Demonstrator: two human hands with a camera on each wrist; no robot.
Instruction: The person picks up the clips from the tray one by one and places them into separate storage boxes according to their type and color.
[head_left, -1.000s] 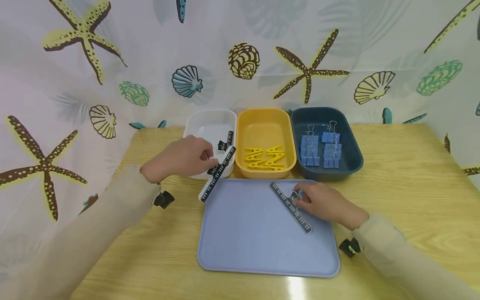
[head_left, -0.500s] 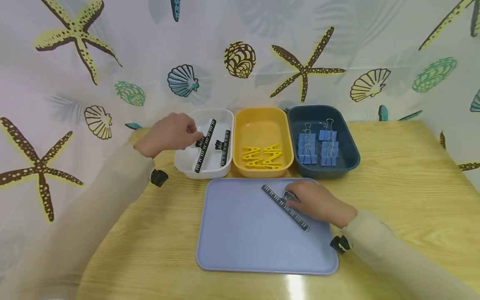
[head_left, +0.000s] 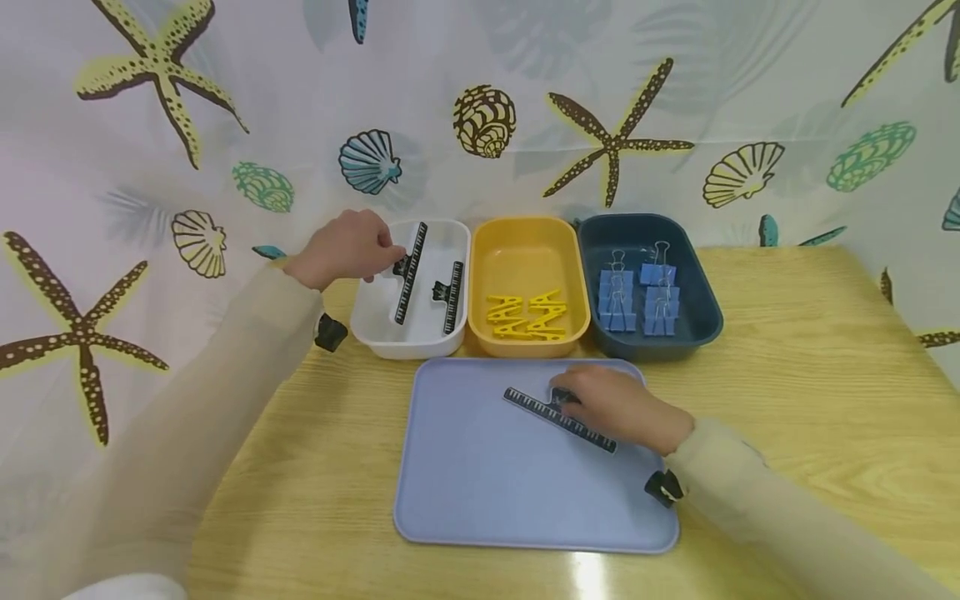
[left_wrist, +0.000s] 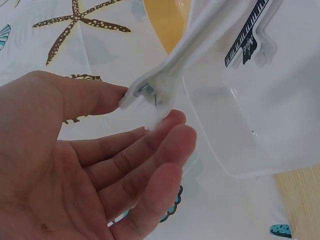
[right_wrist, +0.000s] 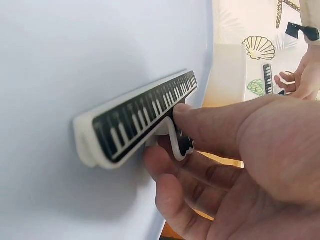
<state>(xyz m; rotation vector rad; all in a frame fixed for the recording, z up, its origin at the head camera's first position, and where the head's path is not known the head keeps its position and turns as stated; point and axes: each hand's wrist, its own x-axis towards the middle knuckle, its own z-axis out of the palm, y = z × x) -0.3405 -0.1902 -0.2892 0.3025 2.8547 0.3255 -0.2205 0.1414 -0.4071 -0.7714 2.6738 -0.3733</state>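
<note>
My left hand (head_left: 347, 248) pinches the handle of a white clip printed with black piano keys (head_left: 410, 279), held over the white bin (head_left: 371, 332). From the left wrist view, thumb and fingertips grip the clip (left_wrist: 162, 85) at its handle end. Inside that bin lies a second piano-key clip (head_left: 453, 298). Over the lavender tray (head_left: 480, 500), my right hand (head_left: 618, 404) pinches another piano-key clip (head_left: 558, 420) by its handle. The right wrist view shows this clip (right_wrist: 145, 112) close to the tray surface; whether it touches cannot be told.
A yellow bin (head_left: 525, 250) with several yellow clothespins (head_left: 525, 318) stands beside the white one. Right of it, a dark blue bin (head_left: 701, 321) holds several blue binder clips (head_left: 617, 300). Behind hangs a shell-patterned cloth (head_left: 300, 108). The table (head_left: 810, 350) is wooden.
My left hand has carried its clip from the tray's upper left corner up and back over the white bin. My right hand has shifted left, its clip turning flatter.
</note>
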